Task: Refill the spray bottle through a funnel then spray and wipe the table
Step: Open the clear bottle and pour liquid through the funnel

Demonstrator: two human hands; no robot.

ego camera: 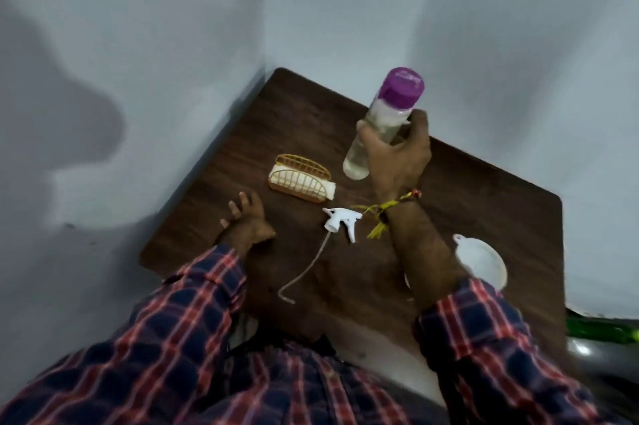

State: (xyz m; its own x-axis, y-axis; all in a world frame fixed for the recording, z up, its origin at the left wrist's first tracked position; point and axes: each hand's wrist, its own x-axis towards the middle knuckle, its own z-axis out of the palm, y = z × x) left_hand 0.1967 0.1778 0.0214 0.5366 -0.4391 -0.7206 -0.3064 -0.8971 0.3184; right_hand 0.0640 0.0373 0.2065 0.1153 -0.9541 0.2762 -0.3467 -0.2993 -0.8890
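- The left hand (246,217) is held at the left edge of the dark wood-grain desk (484,189), fingers spread and loosely bent, with nothing held; whether it touches the desk top cannot be told.
- A gold wire rack (300,178) with arched ribs stands near the back left of the desk, and a folded white cloth (297,180) is seen inside it, partly hidden by the wires.
- A white plastic trigger sprayer head (342,219) lies flat at the middle of the desk, its thin dip tube (307,269) curving towards the near edge.
- A clear bottle (373,134) with a purple cap (403,83) is gripped round its middle by the right hand (397,154) and held tilted above the desk; its base is seen just beside the rack.
- A knotted yellow thread (383,213) is worn on the right wrist.
- A white funnel (482,263) lies near the right edge, partly hidden by the right forearm and checked sleeve (484,320).
- Bare desk is left behind the right hand.
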